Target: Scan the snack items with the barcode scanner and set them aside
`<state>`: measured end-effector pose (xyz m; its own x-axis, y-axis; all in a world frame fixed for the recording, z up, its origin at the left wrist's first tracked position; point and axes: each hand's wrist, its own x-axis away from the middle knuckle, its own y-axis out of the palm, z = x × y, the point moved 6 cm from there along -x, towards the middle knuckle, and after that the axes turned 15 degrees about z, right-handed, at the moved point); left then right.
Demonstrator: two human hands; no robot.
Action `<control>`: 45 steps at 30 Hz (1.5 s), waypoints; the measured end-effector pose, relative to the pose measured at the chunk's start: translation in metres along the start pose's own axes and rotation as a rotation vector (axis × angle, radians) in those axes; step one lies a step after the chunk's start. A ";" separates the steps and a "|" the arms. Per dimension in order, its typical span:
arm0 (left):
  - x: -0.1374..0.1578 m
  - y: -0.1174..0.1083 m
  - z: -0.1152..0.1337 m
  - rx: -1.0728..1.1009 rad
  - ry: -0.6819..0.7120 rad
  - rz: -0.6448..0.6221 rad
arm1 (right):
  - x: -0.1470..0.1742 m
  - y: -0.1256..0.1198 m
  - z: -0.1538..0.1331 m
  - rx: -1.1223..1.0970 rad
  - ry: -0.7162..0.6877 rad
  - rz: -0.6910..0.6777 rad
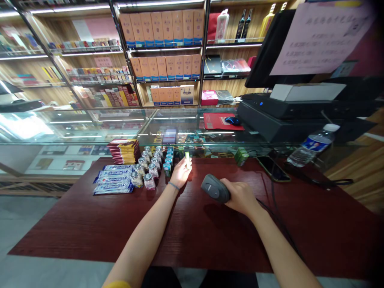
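Observation:
My left hand (180, 174) is closed around a small green-and-white box (187, 160), held upright just above the table's far edge. In my right hand (242, 197) is a dark grey barcode scanner (215, 188), its head pointing left, toward the left hand. Beside the left hand stand a row of small teal boxes (167, 169) and several small jars with silver lids (149, 181). Blue-and-white packets (114, 185) lie farther left, with a stack of red-and-yellow packs (123, 152) behind them. Another green box (241, 156) sits beyond the scanner.
On the right of the brown table (192, 236) lie a phone (273, 168) and a water bottle (313, 145). The scanner's cable (280, 224) trails there. Behind stands a glass counter (168, 118) with a mouse (233, 120) on a red mat and a monitor (271, 50); stocked shelves rise beyond.

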<state>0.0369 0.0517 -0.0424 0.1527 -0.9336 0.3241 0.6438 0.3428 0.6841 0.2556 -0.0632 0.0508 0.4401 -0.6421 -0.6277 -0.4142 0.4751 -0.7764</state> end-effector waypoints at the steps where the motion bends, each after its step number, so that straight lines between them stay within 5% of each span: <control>1: -0.001 0.000 -0.001 0.008 -0.015 -0.009 | 0.000 0.000 0.000 -0.006 0.006 -0.006; 11: 0.003 0.002 0.002 0.001 0.023 -0.035 | 0.002 -0.004 0.009 -0.008 0.038 0.071; 15: 0.008 0.005 0.005 -0.041 0.055 -0.031 | 0.004 -0.006 0.020 0.046 0.069 0.206; 26: 0.031 0.052 0.002 -0.327 0.429 -0.095 | 0.021 -0.045 0.073 0.200 0.368 0.585; 32: 0.045 0.108 -0.031 -0.489 0.633 -0.169 | 0.036 -0.062 0.099 0.270 0.543 0.675; 36: 0.050 0.138 -0.067 -0.514 0.643 -0.145 | 0.048 -0.067 0.114 0.295 0.675 0.723; 45: 0.040 0.158 -0.146 -0.594 0.609 -0.089 | 0.063 -0.074 0.132 0.248 0.824 0.828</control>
<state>0.2545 0.0534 -0.0167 0.3499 -0.9060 -0.2383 0.9327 0.3132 0.1789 0.4195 -0.0593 0.0616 -0.5693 -0.2355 -0.7877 -0.1260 0.9718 -0.1995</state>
